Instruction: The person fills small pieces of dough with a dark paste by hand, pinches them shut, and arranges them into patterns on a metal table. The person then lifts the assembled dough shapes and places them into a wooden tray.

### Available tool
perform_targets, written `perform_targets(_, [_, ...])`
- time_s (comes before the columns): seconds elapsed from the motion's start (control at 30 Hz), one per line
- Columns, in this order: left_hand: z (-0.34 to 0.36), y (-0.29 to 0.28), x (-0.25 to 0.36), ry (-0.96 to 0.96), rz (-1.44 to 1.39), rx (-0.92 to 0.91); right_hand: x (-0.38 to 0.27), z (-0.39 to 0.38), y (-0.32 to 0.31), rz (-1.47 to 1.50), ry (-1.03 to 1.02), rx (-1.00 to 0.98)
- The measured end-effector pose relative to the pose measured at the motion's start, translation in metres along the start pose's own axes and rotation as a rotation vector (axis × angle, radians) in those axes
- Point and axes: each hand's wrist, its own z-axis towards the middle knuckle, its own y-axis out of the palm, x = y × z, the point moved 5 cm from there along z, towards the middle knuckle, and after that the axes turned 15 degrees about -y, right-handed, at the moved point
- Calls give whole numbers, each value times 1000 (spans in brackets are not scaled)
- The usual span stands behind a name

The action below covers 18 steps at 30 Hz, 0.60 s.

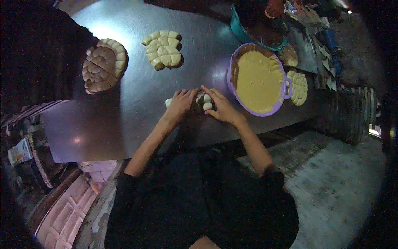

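On the metal table right in front of me, several small pale dough pieces (207, 106) lie between my two hands. My right hand (224, 108) curves round them, its thumb against the near piece and its fingers over the far side. Beside it, my left hand (181, 103) lies palm down with fingers stretched forward. Another bit of dough (168, 102) peeks out past its left edge; what is under the palm is hidden. Farther off sits a pale dough shape (163, 49) made of joined segments. To its left is a rounded segmented one (104, 66), brownish with a pale rim.
A purple basin (289, 85) of yellow batter stands to the right, with another scored dough round (298, 88) beyond its handle. Behind it is a teal tub (237, 25) with dark contents. The table's near edge (89, 161) runs before my body; concrete floor shows lower right.
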Motion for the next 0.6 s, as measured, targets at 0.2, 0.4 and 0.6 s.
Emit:
perform_targets(0.2, [-38, -26, -1, -85, -69, 227, -2, 17, -16, -116, -220, -63])
perform_targets(0.4, [-81, -20, -49, -215, -365, 350, -29, 39, 14, -371, -532, -168])
perform_targets(0.6, [-76, 38, -100, -177, -829, 323, -42, 40, 45, -414, -653, -137])
